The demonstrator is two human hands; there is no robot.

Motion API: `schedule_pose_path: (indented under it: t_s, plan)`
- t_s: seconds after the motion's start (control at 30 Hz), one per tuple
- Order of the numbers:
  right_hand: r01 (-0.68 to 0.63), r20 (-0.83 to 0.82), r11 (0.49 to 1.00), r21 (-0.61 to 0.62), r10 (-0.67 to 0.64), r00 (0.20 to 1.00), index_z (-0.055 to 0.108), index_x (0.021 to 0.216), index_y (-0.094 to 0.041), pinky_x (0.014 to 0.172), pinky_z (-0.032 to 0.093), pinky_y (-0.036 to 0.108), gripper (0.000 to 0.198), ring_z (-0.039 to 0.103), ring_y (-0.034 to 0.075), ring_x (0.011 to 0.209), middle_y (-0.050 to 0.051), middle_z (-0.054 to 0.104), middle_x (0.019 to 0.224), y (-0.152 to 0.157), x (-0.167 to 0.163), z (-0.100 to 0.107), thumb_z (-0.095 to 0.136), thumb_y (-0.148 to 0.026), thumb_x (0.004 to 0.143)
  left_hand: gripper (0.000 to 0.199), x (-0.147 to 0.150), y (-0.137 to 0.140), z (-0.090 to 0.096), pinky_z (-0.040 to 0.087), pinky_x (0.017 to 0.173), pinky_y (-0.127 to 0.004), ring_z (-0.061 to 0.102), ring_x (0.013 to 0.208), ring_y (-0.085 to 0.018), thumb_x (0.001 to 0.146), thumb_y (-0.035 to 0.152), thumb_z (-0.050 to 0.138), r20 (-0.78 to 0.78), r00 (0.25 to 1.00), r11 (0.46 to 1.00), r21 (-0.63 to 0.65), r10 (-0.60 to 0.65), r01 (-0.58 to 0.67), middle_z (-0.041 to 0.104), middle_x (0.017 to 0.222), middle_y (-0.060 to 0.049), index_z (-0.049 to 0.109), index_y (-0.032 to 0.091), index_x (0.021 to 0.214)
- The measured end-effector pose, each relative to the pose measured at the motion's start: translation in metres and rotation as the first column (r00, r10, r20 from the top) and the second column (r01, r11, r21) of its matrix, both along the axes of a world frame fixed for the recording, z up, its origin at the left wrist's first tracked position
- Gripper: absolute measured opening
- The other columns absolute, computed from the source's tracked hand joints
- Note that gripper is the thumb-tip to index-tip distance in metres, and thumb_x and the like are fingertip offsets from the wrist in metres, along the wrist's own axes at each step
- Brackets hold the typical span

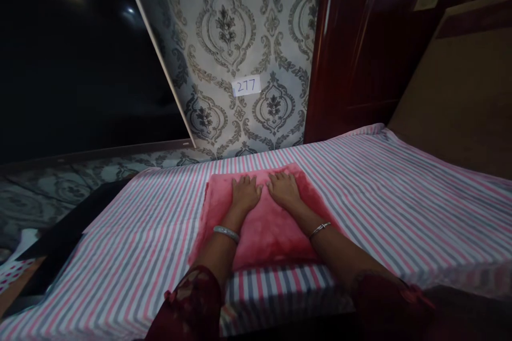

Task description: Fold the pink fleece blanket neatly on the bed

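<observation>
A pink, plush-looking cloth lies flat in a rough square on the striped cover, its right and near edges a deeper red. My left hand rests palm down on its upper left part, fingers spread. Beside it, my right hand lies palm down on the upper right part, also with fingers apart. A small gap separates the two thumbs. Neither hand grips anything. Bracelets circle both wrists, and dark red sleeves cover the upper forearms.
The pink, grey and white striped cover spreads over the table, its front edge hanging toward me. Behind stand a patterned wall with a "277" paper, a large dark screen and a dark red door. A brown board leans at right.
</observation>
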State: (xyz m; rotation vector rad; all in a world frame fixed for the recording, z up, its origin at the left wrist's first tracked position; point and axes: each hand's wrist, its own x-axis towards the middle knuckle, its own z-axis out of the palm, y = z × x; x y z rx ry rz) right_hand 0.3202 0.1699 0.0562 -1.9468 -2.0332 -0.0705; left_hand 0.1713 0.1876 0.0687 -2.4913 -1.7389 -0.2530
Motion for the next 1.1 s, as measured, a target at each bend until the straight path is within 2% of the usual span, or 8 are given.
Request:
schedule_pose_path:
  t_s: [0.2, 0.33, 0.47, 0.53, 0.67, 0.8, 0.97, 1.1]
  plan:
    - [0.019, 0.001, 1.000, -0.019, -0.019, 1.000, 0.053, 0.141, -0.013, 0.115, 0.022, 0.049, 0.048, 0.044, 0.030, 0.135, 0.018, 0.054, 0.145, -0.003, -0.002, -0.001, 0.032, -0.033, 0.103, 0.056, 0.001, -0.006, 0.002, 0.021, 0.118, -0.058, 0.038, 0.143, -0.031, 0.102, 0.042, 0.030, 0.021, 0.999, 0.999, -0.032, 0.033, -0.032, 0.047, 0.152, -0.017, 0.042, 0.016, 0.150]
    - [0.025, -0.002, 0.997, -0.075, -0.025, 1.000, 0.052, 0.143, -0.017, 0.115, 0.022, 0.049, 0.048, 0.042, 0.029, 0.137, 0.015, 0.052, 0.147, 0.002, 0.000, 0.007, 0.033, -0.035, 0.103, 0.055, -0.008, 0.004, 0.013, 0.022, 0.119, -0.054, 0.039, 0.142, -0.027, 0.101, 0.047, 0.033, 0.013, 0.999, 0.995, -0.094, 0.034, -0.032, 0.050, 0.152, -0.011, 0.044, 0.023, 0.149]
    - [0.053, -0.011, 0.989, -0.136, -0.055, 0.998, 0.060, 0.135, -0.020, 0.114, 0.020, 0.056, 0.047, 0.041, 0.031, 0.137, 0.013, 0.055, 0.144, 0.015, 0.018, 0.020, 0.034, -0.042, 0.102, 0.053, -0.037, 0.023, 0.026, 0.019, 0.116, -0.065, 0.045, 0.136, -0.035, 0.097, 0.051, 0.039, -0.002, 0.989, 0.980, -0.140, 0.146, -0.145, 0.058, 0.143, -0.015, 0.059, 0.022, 0.136]
    - [0.095, -0.032, 0.983, -0.155, -0.101, 0.994, 0.061, 0.133, -0.020, 0.112, 0.024, 0.059, 0.049, 0.041, 0.032, 0.137, 0.013, 0.055, 0.144, 0.018, 0.030, 0.021, 0.031, -0.043, 0.103, 0.054, -0.055, 0.029, 0.029, 0.024, 0.110, -0.070, 0.046, 0.133, -0.039, 0.097, 0.051, 0.036, 0.011, 0.970, 0.959, -0.152, 0.243, -0.239, 0.059, 0.140, -0.019, 0.060, 0.019, 0.134]
    - [0.155, -0.087, 0.976, -0.153, -0.169, 0.982, 0.055, 0.139, -0.023, 0.105, 0.035, 0.058, 0.051, 0.038, 0.032, 0.138, 0.010, 0.049, 0.150, 0.017, 0.042, 0.013, 0.027, -0.045, 0.103, 0.059, -0.075, 0.032, 0.021, 0.042, 0.102, -0.058, 0.043, 0.137, -0.036, 0.099, 0.050, 0.024, 0.089, 0.939, 0.936, -0.157, 0.332, -0.316, 0.053, 0.147, -0.015, 0.055, 0.020, 0.140]
    - [0.151, -0.144, 0.980, -0.129, -0.169, 0.975, 0.056, 0.138, -0.023, 0.103, 0.040, 0.053, 0.050, 0.042, 0.031, 0.135, 0.010, 0.048, 0.150, 0.014, 0.043, 0.007, 0.030, -0.046, 0.102, 0.053, -0.083, 0.036, 0.010, 0.044, 0.104, -0.044, 0.056, 0.126, -0.028, 0.101, 0.041, 0.022, 0.165, 0.925, 0.936, -0.153, 0.342, -0.318, 0.057, 0.144, -0.008, 0.060, 0.024, 0.135]
    - [0.138, -0.156, 0.985, -0.108, -0.154, 0.976, 0.060, 0.134, -0.023, 0.102, 0.043, 0.050, 0.049, 0.049, 0.032, 0.128, 0.010, 0.056, 0.142, 0.014, 0.045, 0.007, 0.032, -0.046, 0.101, 0.050, -0.090, 0.043, 0.002, 0.046, 0.099, -0.045, 0.059, 0.122, -0.031, 0.101, 0.036, 0.024, 0.232, 0.890, 0.918, -0.158, 0.393, -0.364, 0.058, 0.144, -0.006, 0.060, 0.028, 0.134]
    - [0.142, -0.163, 0.985, -0.100, -0.157, 0.974, 0.059, 0.136, -0.023, 0.102, 0.043, 0.051, 0.049, 0.047, 0.032, 0.130, 0.011, 0.053, 0.145, 0.014, 0.046, 0.005, 0.032, -0.046, 0.102, 0.050, -0.093, 0.044, 0.000, 0.044, 0.102, -0.046, 0.057, 0.125, -0.031, 0.102, 0.038, 0.022, 0.264, 0.880, 0.917, -0.165, 0.395, -0.362, 0.057, 0.146, -0.004, 0.060, 0.028, 0.133]
